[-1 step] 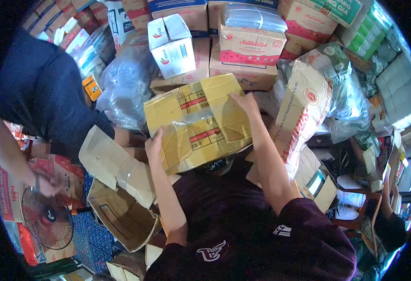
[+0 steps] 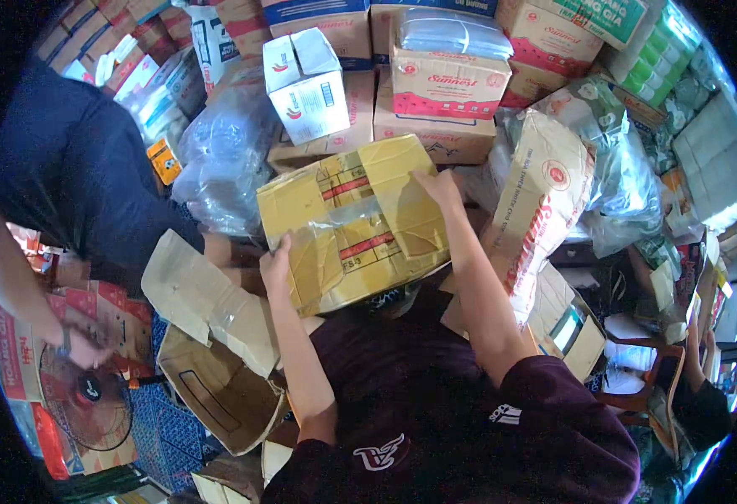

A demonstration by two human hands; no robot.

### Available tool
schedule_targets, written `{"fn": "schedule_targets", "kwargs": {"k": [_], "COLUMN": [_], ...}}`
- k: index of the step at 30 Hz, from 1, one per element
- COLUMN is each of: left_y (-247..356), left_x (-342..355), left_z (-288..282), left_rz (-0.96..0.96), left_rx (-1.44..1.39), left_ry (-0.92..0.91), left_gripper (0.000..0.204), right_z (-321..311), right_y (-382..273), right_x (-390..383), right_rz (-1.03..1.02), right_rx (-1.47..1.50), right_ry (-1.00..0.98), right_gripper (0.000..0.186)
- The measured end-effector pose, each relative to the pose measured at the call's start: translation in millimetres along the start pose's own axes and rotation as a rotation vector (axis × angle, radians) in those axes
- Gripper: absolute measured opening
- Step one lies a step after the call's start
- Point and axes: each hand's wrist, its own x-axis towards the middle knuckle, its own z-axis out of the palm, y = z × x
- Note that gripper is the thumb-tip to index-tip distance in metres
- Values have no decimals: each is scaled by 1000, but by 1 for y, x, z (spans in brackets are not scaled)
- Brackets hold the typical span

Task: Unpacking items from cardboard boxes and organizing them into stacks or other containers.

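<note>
A yellow-brown cardboard box (image 2: 347,218) is held up in front of my chest, tilted slightly. Clear tape runs across its closed flaps, which carry red stripes and dark print. My left hand (image 2: 276,267) grips its left edge, thumb on top, and the fingers beneath are hidden. At the upper right edge, my right hand (image 2: 440,189) holds the box the same way. Just below and left of my left hand is an open cardboard box (image 2: 226,403) with a raised flap. A long carton (image 2: 545,193) leans to the right of my right forearm.
Stacked cartons (image 2: 431,122) fill the far side, with a white box (image 2: 305,88) on top. Plastic-wrapped bundles (image 2: 230,143) lie at the left. A co-worker's hand (image 2: 87,349) is near a round fan (image 2: 87,395). Another open box (image 2: 566,323) stands at right.
</note>
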Motion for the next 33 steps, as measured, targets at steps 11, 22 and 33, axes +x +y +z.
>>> {"fn": "schedule_targets", "kwargs": {"k": [11,22,33], "left_y": [5,6,22], "left_x": [-2,8,-11], "left_z": [2,-5,19], "left_rz": [49,-19,23], "left_rx": [137,51,223], "left_ry": [67,-175,-88], "left_gripper": [53,40,44], "right_z": [-4,-8,-43], "right_y": [-9,-7,-20], "right_x": [-24,-37,-47], "right_rz": [51,0,243], "right_rx": [-51,91,273], "right_ry": [251,359,197], "right_gripper": [57,48,52]}}
